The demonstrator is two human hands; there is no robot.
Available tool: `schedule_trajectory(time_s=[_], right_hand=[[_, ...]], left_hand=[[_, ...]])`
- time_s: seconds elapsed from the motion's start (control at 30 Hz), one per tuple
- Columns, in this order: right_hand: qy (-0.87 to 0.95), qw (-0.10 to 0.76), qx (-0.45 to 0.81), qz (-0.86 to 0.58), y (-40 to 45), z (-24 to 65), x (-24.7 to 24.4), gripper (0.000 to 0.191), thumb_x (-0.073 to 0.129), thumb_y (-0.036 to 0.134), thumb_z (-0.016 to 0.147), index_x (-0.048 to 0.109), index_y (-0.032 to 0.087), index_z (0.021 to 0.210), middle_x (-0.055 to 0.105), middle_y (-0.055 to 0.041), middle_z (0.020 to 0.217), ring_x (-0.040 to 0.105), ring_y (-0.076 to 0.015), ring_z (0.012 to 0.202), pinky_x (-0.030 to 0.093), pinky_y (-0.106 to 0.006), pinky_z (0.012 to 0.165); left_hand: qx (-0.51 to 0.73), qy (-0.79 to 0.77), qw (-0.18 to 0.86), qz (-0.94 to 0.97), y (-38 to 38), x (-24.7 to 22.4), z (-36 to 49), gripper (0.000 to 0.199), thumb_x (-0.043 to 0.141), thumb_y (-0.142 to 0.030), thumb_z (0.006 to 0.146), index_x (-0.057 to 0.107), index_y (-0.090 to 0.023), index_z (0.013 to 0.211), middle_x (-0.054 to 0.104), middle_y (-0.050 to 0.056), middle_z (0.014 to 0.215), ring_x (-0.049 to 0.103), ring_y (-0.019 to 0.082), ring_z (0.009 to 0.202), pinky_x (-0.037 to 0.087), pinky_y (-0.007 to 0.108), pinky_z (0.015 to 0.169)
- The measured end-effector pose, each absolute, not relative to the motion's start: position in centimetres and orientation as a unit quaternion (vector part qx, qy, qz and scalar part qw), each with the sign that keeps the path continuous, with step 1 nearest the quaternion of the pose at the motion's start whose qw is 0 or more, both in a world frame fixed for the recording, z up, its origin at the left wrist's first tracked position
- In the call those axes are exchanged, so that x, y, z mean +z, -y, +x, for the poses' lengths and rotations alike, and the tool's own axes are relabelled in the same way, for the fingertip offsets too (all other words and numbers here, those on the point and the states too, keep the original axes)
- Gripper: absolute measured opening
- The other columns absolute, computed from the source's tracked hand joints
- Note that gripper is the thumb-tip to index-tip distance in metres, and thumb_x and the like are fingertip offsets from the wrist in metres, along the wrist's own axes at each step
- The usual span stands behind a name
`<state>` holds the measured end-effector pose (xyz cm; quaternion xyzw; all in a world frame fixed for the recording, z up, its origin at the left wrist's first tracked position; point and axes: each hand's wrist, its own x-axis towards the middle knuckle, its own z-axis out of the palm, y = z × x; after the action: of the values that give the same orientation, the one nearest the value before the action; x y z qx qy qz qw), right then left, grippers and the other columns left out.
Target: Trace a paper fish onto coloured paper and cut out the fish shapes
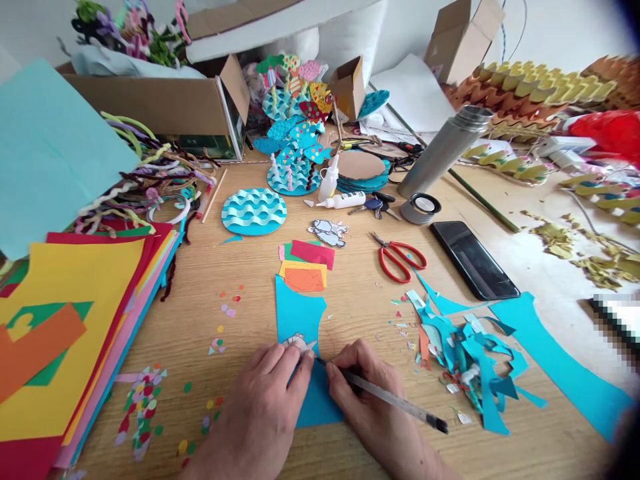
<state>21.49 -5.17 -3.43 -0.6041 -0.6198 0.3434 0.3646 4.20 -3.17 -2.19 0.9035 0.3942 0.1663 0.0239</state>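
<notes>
My right hand is closed around a slim pen, its tip down at the edge of a small white paper cutout. That cutout lies on a blue paper strip. My left hand presses the cutout onto the strip with its fingertips, which cover much of it. Just beyond the strip are small orange and red paper pieces. Farther back lies another white drawn cutout.
Red-handled scissors and a phone lie to the right, near blue paper scraps. A metal flask stands behind them. Coloured paper sheets are stacked at left. Glue bottles and a wavy blue disc are farther back.
</notes>
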Motion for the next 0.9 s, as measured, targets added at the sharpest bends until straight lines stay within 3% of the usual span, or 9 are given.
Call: schedule_trajectory(time_s=[0.9], right_hand=[[0.608, 0.378, 0.346, -0.606, 5.24, 21.44, -3.83, 0.019, 0.051, 0.020, 0.085, 0.042, 0.023, 0.068, 0.045, 0.0063, 0.054, 0.042, -0.0094, 0.045, 0.034, -0.020, 0.044]], left_hand=[[0.178, -0.389, 0.001, 0.904, 2.99, -2.01, 4.32, 0.040, 0.027, -0.009, 0.093, 0.065, -0.011, 0.107, 0.068, 0.010, 0.098, 0.062, 0.020, 0.089, 0.054, 0.033, 0.077]])
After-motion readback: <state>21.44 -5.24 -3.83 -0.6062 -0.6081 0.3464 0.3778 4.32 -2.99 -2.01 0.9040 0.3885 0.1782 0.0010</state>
